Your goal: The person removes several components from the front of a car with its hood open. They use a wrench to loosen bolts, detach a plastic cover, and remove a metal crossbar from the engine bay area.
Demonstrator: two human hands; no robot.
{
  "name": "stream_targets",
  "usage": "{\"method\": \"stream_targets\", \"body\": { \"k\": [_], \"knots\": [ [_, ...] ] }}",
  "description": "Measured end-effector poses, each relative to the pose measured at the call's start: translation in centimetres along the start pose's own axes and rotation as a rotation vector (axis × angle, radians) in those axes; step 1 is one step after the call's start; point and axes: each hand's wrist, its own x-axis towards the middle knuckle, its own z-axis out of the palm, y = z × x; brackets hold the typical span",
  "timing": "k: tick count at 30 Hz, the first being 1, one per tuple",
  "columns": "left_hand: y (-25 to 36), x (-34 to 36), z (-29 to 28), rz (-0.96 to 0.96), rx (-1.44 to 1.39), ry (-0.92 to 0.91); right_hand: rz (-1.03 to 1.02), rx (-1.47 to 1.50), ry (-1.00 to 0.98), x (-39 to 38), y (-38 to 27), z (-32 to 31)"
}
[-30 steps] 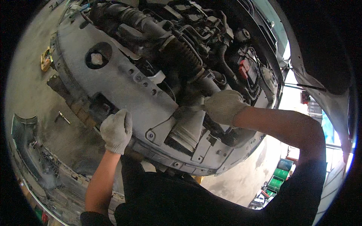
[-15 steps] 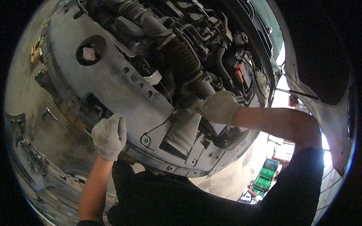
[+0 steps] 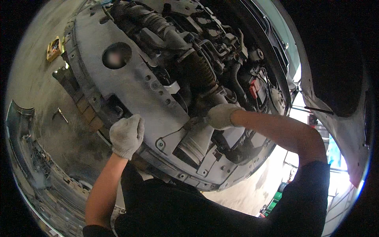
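Both my hands wear pale knit work gloves over an open car engine bay. My left hand (image 3: 127, 136) is closed in a fist at the front edge of the grey radiator top cover (image 3: 130, 89), close to the dark latch recess (image 3: 113, 108). What it holds, if anything, is hidden. Farther right, my right hand (image 3: 222, 117) is closed at the inner end of the grey air intake duct (image 3: 195, 143), with its fingertips partly out of sight. Behind that hand a ribbed black air hose (image 3: 203, 73) runs back toward the engine.
A battery with a red terminal cover (image 3: 254, 87) sits at the right. The raised hood (image 3: 316, 94) stands on the right side. On the floor at left lie a removed bumper (image 3: 43, 189), a hand tool (image 3: 62, 114) and a yellow tray (image 3: 54, 49) of small items.
My view has shifted, so the engine bay appears farther right. My left hand stays a fist by the cover's front edge; my right hand stays at the duct, its arm slightly lower.
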Motion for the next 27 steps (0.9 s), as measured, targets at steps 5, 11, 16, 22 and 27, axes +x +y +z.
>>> {"method": "stream_targets", "body": {
  "k": [5,11,16,22,27],
  "knots": [
    [-0.3,-0.3,0.1,0.015,-0.027,0.015,-0.038,-0.129,-0.037,1.5,-0.1,0.9],
    [-0.2,-0.3,0.0,0.01,-0.013,0.014,0.018,-0.039,0.012,0.5,-1.0,1.0],
    [-0.2,-0.1,0.0,0.0,-0.022,0.006,0.049,-0.002,0.023,-0.9,-2.6,-0.1],
    [-0.2,0.0,-0.2,-0.005,-0.058,-0.01,-0.001,-0.009,0.07,-0.6,-2.9,1.4],
    [0.3,0.2,0.1,-0.022,-0.036,-0.007,0.114,0.179,0.034,-1.8,-4.0,0.3]
  ]
}}
